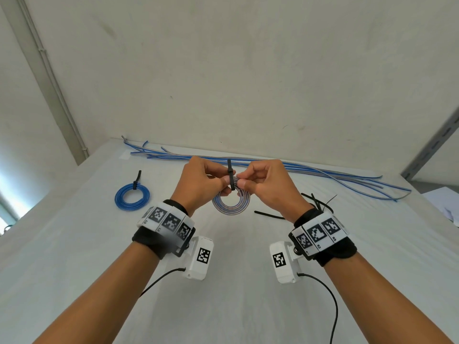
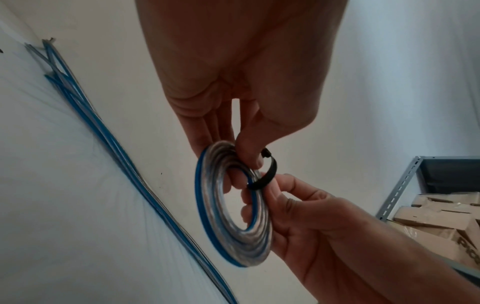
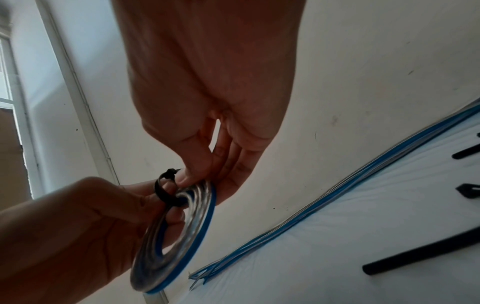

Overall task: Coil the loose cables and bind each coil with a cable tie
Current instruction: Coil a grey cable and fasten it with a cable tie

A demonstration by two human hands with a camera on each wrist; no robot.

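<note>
1. Currently the left hand [image 1: 202,181] and right hand [image 1: 264,183] both pinch the coil [image 1: 231,203] above the table [image 1: 74,244], cable tie [image 1: 231,177] looped loosely.
2. Slackened fingers could let the turns spring apart.
3. Uneven pulling might slide the tie off.

The right wrist band [image 1: 320,232] partly hides the spare cable ties [image 1: 320,204] behind it.

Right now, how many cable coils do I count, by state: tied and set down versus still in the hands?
Tied blue coil lying on the table: 1
Held coil, black tie looped loosely: 1
Total: 2 coils
</note>
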